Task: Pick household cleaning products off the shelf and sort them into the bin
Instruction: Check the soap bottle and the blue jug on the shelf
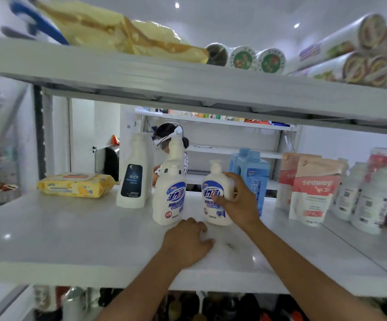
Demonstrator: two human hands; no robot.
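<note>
Two white pump bottles with blue labels stand side by side on the white shelf (72, 232). My right hand (238, 200) grips the right pump bottle (213, 186), fingers wrapped round its right side and thumb on the label. The left pump bottle (168, 198) stands free beside it. My left hand (186, 239) rests on the shelf just in front of the two bottles, fingers loosely curled, holding nothing. No bin is in view.
A white spray bottle with a dark label (133, 172), a yellow wipes pack (74, 185), blue bottles (256, 177), pink refill pouches (312, 188) and several white bottles (370, 200) share this shelf. An upper shelf (187, 84) hangs close overhead. Behind the shelf stands a person (167, 140).
</note>
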